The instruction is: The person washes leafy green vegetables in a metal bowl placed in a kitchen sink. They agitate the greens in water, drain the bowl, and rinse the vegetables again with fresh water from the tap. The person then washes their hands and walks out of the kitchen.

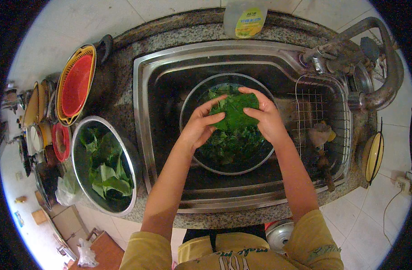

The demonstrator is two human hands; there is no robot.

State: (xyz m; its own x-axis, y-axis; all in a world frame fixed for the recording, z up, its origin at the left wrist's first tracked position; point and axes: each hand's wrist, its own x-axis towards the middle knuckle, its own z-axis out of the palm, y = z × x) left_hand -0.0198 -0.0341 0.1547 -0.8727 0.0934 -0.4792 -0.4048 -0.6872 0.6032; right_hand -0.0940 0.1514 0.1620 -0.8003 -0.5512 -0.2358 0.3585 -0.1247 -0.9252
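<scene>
Both my hands hold one large green leaf [234, 112] above a round metal basin [191, 101] that sits in the steel sink [170, 58]. My left hand [200, 124] grips the leaf's left edge with fingers curled over it. My right hand [265, 116] grips its right and top edge. More wet green leaves [230, 144] lie in water inside the basin below the held leaf.
A second metal bowl [80, 135] with green leaves stands on the granite counter left of the sink. A wire basket [320, 117] with scraps hangs at the sink's right. A tap [386, 67] curves at the right. A plastic bottle [244, 18] stands behind. Coloured strainers [75, 85] lean at left.
</scene>
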